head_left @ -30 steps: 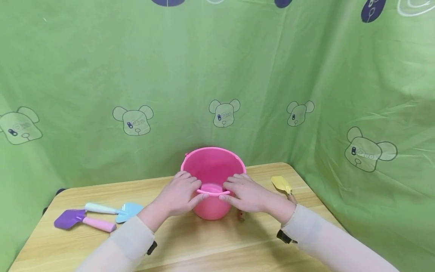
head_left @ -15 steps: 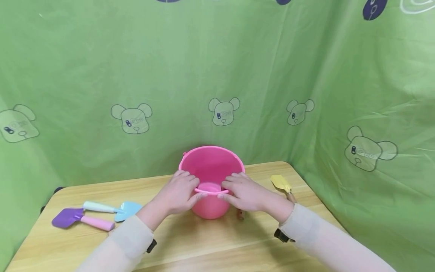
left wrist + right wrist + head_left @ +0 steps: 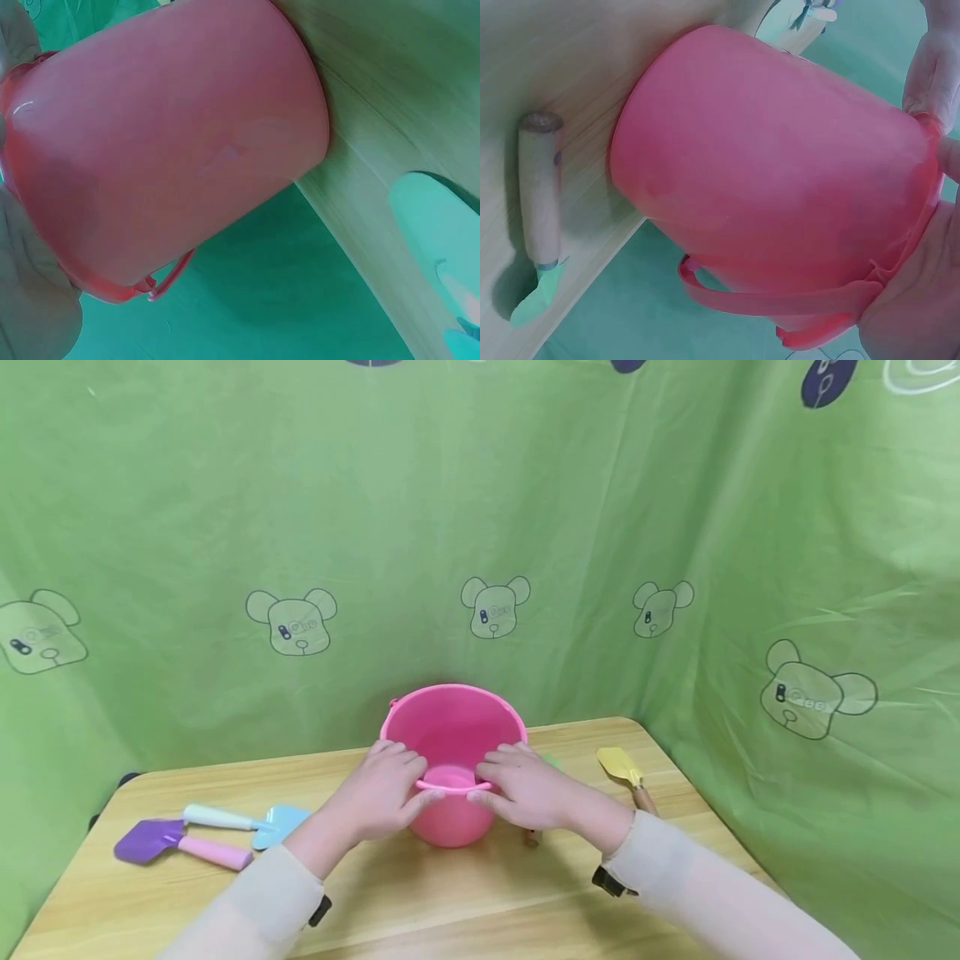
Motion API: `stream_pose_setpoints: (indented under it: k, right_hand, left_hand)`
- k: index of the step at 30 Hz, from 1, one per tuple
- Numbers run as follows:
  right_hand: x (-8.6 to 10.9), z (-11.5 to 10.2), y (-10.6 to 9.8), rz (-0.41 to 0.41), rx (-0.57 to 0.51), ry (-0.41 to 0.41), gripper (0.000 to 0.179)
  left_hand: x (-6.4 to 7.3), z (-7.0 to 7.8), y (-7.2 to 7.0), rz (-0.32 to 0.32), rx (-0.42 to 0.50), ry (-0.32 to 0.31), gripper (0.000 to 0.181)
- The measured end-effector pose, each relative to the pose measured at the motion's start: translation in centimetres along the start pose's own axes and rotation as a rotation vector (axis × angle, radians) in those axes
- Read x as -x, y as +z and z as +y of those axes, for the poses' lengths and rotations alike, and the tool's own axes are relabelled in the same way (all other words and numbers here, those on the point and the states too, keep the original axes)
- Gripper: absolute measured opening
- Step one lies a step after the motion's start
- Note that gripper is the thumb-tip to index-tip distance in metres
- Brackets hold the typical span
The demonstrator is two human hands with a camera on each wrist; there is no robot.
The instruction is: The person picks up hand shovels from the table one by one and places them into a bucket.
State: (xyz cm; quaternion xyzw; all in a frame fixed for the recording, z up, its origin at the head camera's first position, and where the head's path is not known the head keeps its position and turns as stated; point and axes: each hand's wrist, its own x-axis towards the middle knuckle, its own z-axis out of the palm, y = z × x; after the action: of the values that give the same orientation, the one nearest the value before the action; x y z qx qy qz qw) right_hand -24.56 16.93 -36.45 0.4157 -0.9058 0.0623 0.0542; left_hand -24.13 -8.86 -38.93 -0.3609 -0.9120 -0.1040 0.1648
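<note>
A pink bucket (image 3: 450,822) stands mouth up near the back of the wooden table, its base at the tabletop. My left hand (image 3: 382,785) grips the rim on its near left side, fingers over the edge and thumb outside. On the near right side my right hand (image 3: 528,785) grips the same rim in the same way. The bucket's handle (image 3: 772,301) hangs down along its side in the right wrist view. Beside the bucket lies a green trowel with a wooden handle (image 3: 540,195); in the head view my right hand hides most of it.
Left on the table (image 3: 450,918) lie a purple trowel with a pink handle (image 3: 213,852) and a light blue trowel (image 3: 277,827). A yellow trowel (image 3: 621,765) lies near the right edge. Green cloth (image 3: 405,510) hangs behind and to the right.
Both hands have moved a little to the left together with the bucket, keeping their grip on the rim. A bit of the green trowel's blade now shows beyond the right hand.
</note>
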Motion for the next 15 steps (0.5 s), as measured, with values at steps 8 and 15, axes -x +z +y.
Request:
stream_pose_setpoints:
  k: [8, 15]
  right_hand:
    - [-0.4, -0.7, 0.2, 0.001, 0.021, -0.012, 0.032]
    - [-0.9, -0.9, 0.3, -0.004, 0.042, -0.03, 0.033]
  left_hand:
    - [0.9, -0.2, -0.3, 0.019, 0.005, 0.005, 0.038]
    - [1.3, -0.4, -0.5, 0.023, 0.017, -0.002, 0.036]
